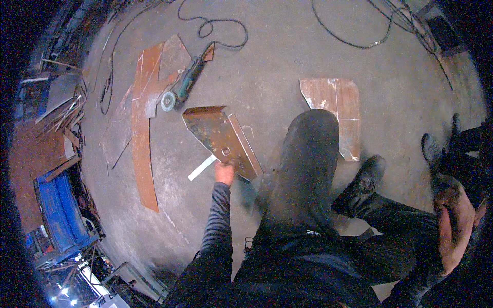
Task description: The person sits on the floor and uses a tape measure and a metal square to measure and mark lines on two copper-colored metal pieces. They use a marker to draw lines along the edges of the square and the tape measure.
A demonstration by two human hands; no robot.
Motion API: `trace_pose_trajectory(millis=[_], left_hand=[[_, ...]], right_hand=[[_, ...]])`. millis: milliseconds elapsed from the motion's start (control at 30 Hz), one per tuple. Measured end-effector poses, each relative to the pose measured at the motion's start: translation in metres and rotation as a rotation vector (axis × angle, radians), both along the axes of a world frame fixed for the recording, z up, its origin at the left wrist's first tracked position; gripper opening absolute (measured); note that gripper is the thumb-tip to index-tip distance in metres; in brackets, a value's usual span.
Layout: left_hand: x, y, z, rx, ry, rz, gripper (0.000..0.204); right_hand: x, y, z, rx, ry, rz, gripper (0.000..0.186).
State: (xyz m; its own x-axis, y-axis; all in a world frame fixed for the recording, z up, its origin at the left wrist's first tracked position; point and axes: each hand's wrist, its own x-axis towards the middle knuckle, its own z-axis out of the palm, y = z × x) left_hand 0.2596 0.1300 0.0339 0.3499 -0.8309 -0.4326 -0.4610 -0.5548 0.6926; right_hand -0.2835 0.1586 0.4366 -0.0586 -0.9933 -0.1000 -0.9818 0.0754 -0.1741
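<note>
A rusty bent steel bracket (213,131) with raised flanges and a small square hole is tilted over the floor, left of my bent knee. My left hand (224,172) closes around its near lower edge; most of the fingertips are hidden. A flat white strip (202,168) sticks out to the left beside that hand, its inner end ending at the bracket. At the far right, close and dim, my right hand (456,228) is raised; its fingers are too dark to read.
An angle grinder (183,86) with a trailing cord lies beyond the bracket, beside rusty steel plates (141,133). Another marked plate (336,105) lies past my knee. Cables (380,41) cross the floor at the back right. Another person's shoe (433,146) shows at right.
</note>
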Motion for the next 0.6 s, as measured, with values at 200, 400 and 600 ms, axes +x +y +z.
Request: trace_pose_trajectory(millis=[200,400,600], left_hand=[[0.041,0.021,-0.028,-0.092,-0.032,-0.080,0.026],[0.010,0.001,-0.011,0.069,0.054,0.065,0.033],[0.016,0.002,-0.009,0.096,0.164,0.121,0.043]], right_hand=[[-0.007,0.006,-0.009,-0.125,0.056,0.080,0.019],[-0.002,0.000,-0.002,0.026,-0.038,0.019,0.020],[0.032,-0.044,0.005,-0.012,-0.270,0.160,0.015]])
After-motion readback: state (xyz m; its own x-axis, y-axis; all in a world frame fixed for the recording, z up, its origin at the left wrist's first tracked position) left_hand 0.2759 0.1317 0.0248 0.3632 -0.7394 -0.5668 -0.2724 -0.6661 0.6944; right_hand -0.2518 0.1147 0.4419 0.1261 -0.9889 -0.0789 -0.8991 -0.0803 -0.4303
